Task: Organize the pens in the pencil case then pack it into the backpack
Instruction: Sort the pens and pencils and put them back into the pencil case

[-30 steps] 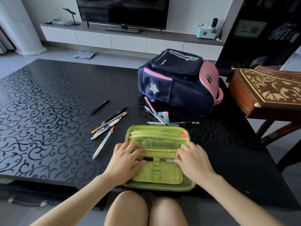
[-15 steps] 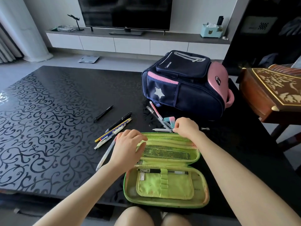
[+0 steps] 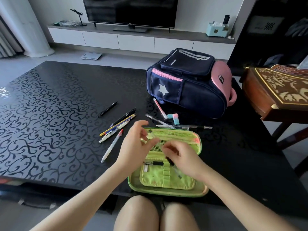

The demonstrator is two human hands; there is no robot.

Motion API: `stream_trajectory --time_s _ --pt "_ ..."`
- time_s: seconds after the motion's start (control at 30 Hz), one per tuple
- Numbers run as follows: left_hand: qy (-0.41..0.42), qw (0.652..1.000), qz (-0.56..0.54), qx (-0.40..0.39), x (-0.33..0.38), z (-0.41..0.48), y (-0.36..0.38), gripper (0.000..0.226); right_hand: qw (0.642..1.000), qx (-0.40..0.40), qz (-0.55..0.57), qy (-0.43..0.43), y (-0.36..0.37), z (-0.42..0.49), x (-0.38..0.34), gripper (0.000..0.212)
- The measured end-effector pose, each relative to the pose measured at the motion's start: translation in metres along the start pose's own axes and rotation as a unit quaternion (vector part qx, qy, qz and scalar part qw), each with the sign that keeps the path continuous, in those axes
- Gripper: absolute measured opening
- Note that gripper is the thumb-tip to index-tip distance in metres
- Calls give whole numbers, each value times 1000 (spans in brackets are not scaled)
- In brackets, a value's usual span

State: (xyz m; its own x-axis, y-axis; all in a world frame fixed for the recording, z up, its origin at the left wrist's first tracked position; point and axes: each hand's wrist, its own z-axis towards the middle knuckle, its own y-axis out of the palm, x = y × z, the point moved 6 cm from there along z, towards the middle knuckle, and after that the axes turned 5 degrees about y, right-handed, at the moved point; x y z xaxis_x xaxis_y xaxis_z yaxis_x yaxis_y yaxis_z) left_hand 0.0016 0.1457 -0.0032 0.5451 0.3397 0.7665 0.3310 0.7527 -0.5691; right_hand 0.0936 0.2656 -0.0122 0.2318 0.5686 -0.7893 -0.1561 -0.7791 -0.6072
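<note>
Lime pencil case (image 3: 166,191) open at near edge of counter (image 3: 58,114), one black pen (image 3: 155,163) under its elastic loops; right hand (image 3: 181,160) pinches clear gel pen (image 3: 177,172) above it; left hand (image 3: 136,144) blurred at pen's far end, grip cannot be told; step: loading pens; next, thread this one under a loop; half a second earlier right hand reached beyond case; loose pens (image 3: 119,124), backpack (image 3: 188,84) behind.

I see a home living room: television (image 3: 130,12) on a low cabinet (image 3: 133,39) at twelve o'clock, a tissue box (image 3: 216,30) at one.
</note>
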Motion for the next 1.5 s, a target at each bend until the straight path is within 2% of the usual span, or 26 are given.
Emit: stream_trajectory --time_s 0.07,0.13,0.23,0.3,0.37,0.43,0.5,0.57,0.67,0.83,0.93,1.1,1.2,1.23,1.33,1.43,1.5 --pt "-83 995 -60 -21 -7 -5 4 41 994 18 102 42 4 -9 1 8" --pt "-100 983 -129 -79 -1 -11 15 15 982 33 174 62 7 -11 -3 9" --pt "-101 967 -222 -68 11 -15 16 13 968 31 236 82 9 -10 -5 10" --pt "-66 974 -210 -56 15 -12 11 14 974 54 203 88 2 -11 1 9" --pt "34 995 -57 -71 14 -10 6 9 983 91 135 85 -10 -16 13 9" --pt "136 978 122 -105 7 -15 10 16 988 115 66 82 -21 -25 25 13" --pt "160 959 175 -155 -9 -26 19 20 989 114 17 94 -25 -32 39 13" --pt "178 952 180 -170 -20 -34 25 16 989 103 -18 106 -23 -38 52 12" --pt "194 955 168 -150 -27 -39 26 17 986 89 -85 111 -14 -44 62 13" --pt "204 956 164 -134 -33 -39 16 22 982 103 -142 67 -4 -43 63 15" --pt "210 952 160 -156 -37 -43 19 23 982 111 -145 45 0 -42 66 14" --pt "230 940 184 -172 -30 -38 43 13 980 143 -136 19 3 -44 69 10" --pt "227 939 154 -207 -20 -39 58 11 977 167 -134 11 6 -44 73 8" --pt "234 938 146 -209 -15 -39 62 8 976 174 -134 7 7 -44 74 8" --pt "210 949 121 -203 -12 -37 73 27 971 194 -141 -2 8 -46 74 8" --pt "185 956 102 -205 -15 -35 73 17 969 191 -155 -4 10 -43 75 7" --pt "195 953 121 -197 -18 -37 67 17 968 178 -179 -8 12 -41 75 10"
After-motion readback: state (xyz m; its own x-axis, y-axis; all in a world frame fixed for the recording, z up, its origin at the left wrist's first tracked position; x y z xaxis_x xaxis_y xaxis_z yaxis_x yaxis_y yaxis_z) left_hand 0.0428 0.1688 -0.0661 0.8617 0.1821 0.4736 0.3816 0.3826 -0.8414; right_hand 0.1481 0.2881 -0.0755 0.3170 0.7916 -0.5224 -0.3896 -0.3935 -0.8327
